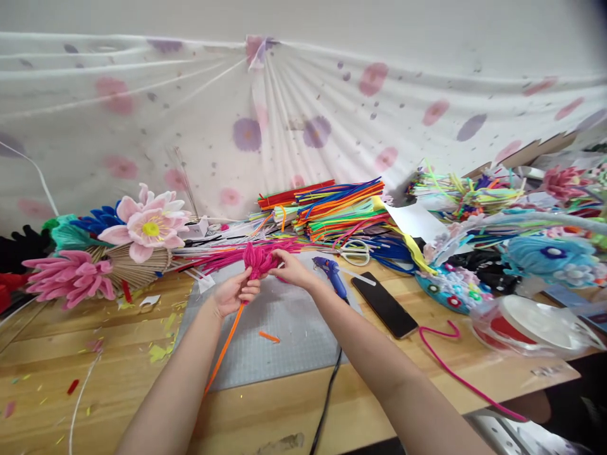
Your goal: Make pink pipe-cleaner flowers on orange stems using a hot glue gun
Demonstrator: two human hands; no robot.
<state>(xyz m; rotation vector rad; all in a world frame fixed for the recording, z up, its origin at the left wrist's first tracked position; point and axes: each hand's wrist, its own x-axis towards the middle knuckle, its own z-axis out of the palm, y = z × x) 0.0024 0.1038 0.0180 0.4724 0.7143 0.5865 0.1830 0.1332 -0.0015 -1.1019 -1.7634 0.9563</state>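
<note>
A magenta pipe-cleaner flower (256,260) with an orange pipe-cleaner stem (226,341) is held up over the grey cutting mat (284,322). My left hand (238,292) is closed around its base, where the stem comes out below. My right hand (287,268) pinches the flower's right side between thumb and fingers. Behind the hands lie loose magenta pipe cleaners (213,260). A short orange piece (269,337) rests on the mat. To the right of my right hand is a blue glue gun (332,276), its black cord running toward the front edge.
Scissors (355,252), a black phone (384,304) and a bent magenta pipe cleaner (455,370) lie to the right. Bundled pipe cleaners (332,208) are heaped along the back. Finished flowers (147,224) stand at left; a plastic-wrapped ribbon spool (531,322) sits near the right edge.
</note>
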